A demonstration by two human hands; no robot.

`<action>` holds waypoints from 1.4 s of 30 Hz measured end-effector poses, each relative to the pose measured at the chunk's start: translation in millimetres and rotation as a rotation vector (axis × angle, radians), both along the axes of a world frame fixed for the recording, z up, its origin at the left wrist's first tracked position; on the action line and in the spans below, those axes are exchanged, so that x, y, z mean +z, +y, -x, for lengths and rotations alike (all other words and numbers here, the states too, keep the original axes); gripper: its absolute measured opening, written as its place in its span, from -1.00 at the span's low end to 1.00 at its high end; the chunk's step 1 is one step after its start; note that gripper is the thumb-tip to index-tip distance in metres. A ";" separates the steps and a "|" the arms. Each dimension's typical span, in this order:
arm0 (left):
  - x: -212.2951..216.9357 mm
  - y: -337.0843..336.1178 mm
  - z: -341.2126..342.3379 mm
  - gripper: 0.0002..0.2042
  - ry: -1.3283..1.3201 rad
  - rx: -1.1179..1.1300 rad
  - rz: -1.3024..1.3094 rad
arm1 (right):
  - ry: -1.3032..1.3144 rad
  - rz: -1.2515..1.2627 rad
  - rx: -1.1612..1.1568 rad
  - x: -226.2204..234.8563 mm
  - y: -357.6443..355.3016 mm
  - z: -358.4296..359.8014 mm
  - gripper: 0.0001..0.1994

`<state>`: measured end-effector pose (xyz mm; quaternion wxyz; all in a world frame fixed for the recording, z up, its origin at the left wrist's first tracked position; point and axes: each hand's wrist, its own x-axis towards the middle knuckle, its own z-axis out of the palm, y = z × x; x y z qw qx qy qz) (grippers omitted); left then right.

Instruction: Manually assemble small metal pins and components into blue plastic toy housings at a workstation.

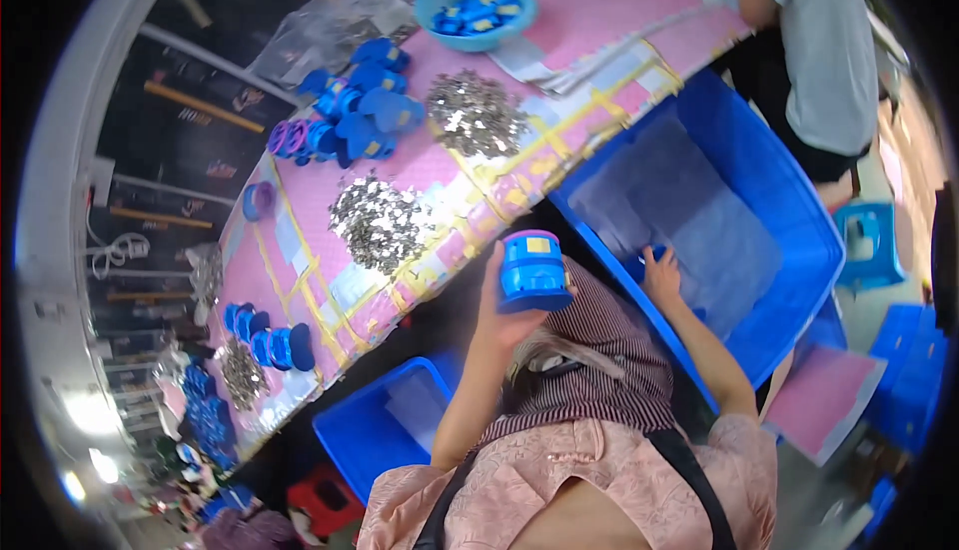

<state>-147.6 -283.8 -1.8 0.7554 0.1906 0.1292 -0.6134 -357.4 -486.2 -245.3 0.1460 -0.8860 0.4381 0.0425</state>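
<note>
My left hand (511, 322) is closed round a blue round plastic part (532, 272), held upright above my lap. It has a pink rim on top, a yellow label and a wider dark blue base. Over to the right, my right hand (662, 280) reaches inside a large blue bin (799, 280). Its fingers are closed on a small dark blue piece (639, 265), whose shape is mostly hidden. On the pink-covered table beyond my left hand lie two piles of small shiny silver pieces, a nearer pile (375, 222) and a farther pile (477, 115).
Blue plastic parts (360, 110) are heaped at the back, near a turquoise bowl (425, 10) of similar parts. More blue parts (285, 347) stand at far left. A smaller blue bin (345, 450) sits below the table. At the right are another person (824, 60) and a blue stool (869, 240).
</note>
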 end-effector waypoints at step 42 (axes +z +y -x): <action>-13.4 55.3 -66.2 -0.22 0.069 0.287 0.200 | -0.172 0.328 0.560 349.8 -62.7 -531.9 -0.13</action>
